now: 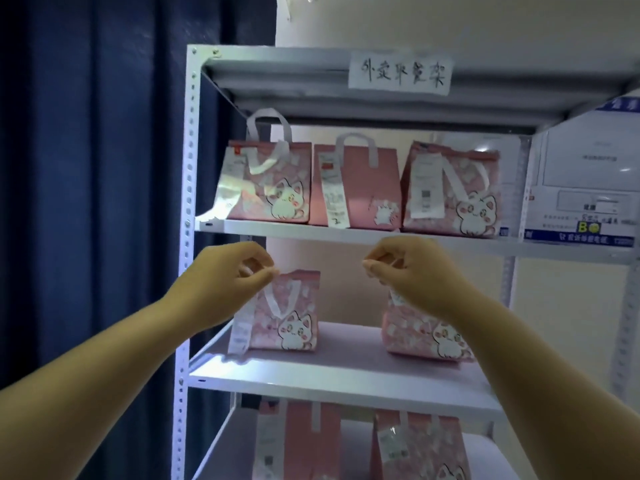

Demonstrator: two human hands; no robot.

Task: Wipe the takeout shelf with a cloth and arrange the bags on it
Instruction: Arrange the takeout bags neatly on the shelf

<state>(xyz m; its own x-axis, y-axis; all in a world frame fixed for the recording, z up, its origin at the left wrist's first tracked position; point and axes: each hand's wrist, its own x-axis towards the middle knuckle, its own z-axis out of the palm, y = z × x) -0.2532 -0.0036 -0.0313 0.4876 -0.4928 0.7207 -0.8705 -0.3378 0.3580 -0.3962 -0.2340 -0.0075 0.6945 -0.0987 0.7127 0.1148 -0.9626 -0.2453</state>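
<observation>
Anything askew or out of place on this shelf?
In the row of three, the middle bag shows a mostly plain side, while the left bag and right bag show the big cat print. Its receipt hangs past the shelf edge. Nothing looks spilled or torn.

- Left hand (225, 275) and right hand (412, 271): both bare.
- Left forearm (104, 358) and right forearm (540, 362): uncovered along their whole visible length, as far as the view reaches.
- Fingers (373, 268): bare, nails too blurred to make out.
</observation>
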